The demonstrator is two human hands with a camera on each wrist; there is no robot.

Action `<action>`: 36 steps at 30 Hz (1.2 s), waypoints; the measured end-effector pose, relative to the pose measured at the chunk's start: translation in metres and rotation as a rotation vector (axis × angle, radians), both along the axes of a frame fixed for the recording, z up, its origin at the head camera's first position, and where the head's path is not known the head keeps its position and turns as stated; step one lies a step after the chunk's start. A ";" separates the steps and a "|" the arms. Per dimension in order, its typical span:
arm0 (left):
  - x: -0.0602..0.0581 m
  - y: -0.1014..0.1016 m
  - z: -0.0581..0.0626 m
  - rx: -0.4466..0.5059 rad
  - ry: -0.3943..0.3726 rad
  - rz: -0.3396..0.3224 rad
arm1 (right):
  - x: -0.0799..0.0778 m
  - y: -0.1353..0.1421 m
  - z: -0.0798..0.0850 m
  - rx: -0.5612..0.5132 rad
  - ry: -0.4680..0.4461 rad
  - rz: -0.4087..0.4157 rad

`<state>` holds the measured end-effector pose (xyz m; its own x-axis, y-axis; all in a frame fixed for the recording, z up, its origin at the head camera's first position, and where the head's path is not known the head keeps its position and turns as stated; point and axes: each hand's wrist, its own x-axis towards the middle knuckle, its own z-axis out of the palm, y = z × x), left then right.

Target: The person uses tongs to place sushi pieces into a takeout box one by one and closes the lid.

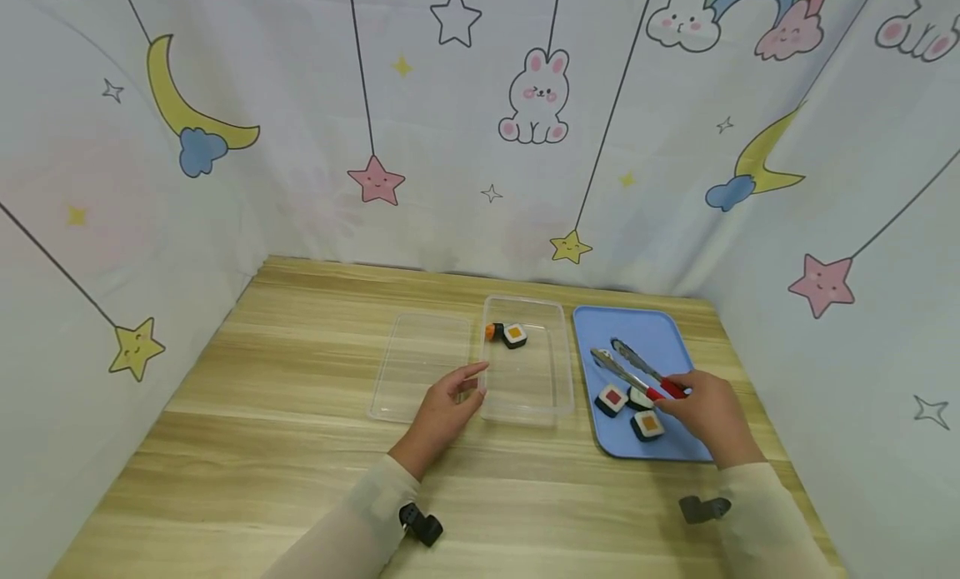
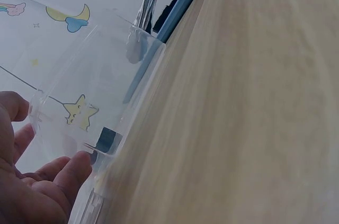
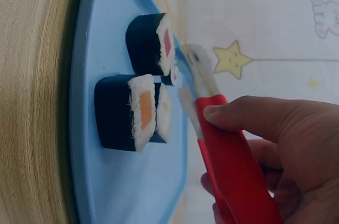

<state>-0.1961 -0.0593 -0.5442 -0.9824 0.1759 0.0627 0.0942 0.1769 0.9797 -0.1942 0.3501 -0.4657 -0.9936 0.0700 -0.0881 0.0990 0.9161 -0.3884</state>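
Observation:
My right hand (image 1: 711,412) grips a pair of tongs (image 3: 233,166) by their red handles, thumb on one arm. Their metal arms (image 1: 627,371) stand apart over the blue tray (image 1: 630,319). On the tray sit several toy sushi rolls: one with an orange centre (image 1: 647,426), one with a red centre (image 1: 611,400), and a pale-centred one (image 3: 163,114) partly hidden behind. My left hand (image 1: 444,408) is at the left wall of a clear plastic box (image 1: 562,371), fingers loosely bent, fingertips right at its edge. Inside the box lie an orange-centred roll (image 1: 515,336) and an orange-topped piece (image 1: 492,331).
A clear flat lid (image 1: 420,354) lies left of the box, partly behind my left hand. The wood-grain table (image 1: 300,329) ends at a white patterned curtain (image 1: 450,221) at the back and sides. The tray stands right of the box.

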 end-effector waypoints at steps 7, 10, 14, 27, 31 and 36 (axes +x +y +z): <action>0.000 0.000 0.001 0.011 0.007 -0.003 | 0.000 -0.002 0.003 -0.007 -0.030 -0.016; 0.000 0.001 -0.001 0.012 0.003 -0.003 | -0.001 -0.003 0.004 -0.007 -0.043 -0.020; -0.002 0.001 -0.003 0.015 0.002 -0.001 | 0.000 -0.002 0.004 -0.008 -0.035 -0.010; -0.002 0.002 -0.005 0.003 0.016 0.007 | 0.002 -0.001 0.000 -0.011 0.020 0.016; -0.002 0.002 -0.004 0.016 0.010 0.014 | 0.002 -0.001 0.000 -0.013 0.012 0.009; -0.003 0.002 -0.004 0.009 0.008 0.009 | 0.001 -0.002 0.002 -0.014 -0.004 -0.005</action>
